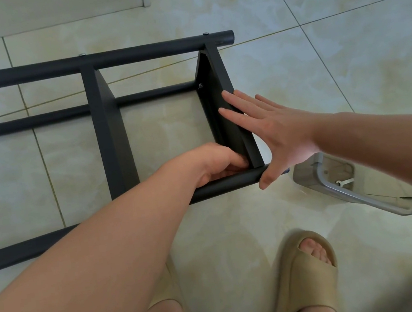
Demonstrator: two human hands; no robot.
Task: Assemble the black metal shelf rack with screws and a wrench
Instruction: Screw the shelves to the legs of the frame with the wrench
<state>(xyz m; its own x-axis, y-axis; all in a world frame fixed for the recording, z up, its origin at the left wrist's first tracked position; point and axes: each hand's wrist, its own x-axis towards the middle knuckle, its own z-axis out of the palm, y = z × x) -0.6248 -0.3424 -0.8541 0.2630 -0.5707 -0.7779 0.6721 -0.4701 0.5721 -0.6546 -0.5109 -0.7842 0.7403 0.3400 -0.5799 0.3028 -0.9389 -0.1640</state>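
The black metal shelf rack lies on its side on the tiled floor, long tubes running left to right with two flat shelf panels across them. My right hand lies flat, fingers straight, against the outer face of the end shelf panel, thumb by the tip of the near tube. My left hand reaches inside the rack at the corner where that panel meets the near tube, fingers curled and tucked against the joint. Anything it holds is hidden. Screw heads show on the far tube.
A clear plastic container with a grey rim lies tilted on the floor at the right, a small white part inside. My feet in beige slippers stand at the bottom. Pale floor tiles spread all around the rack.
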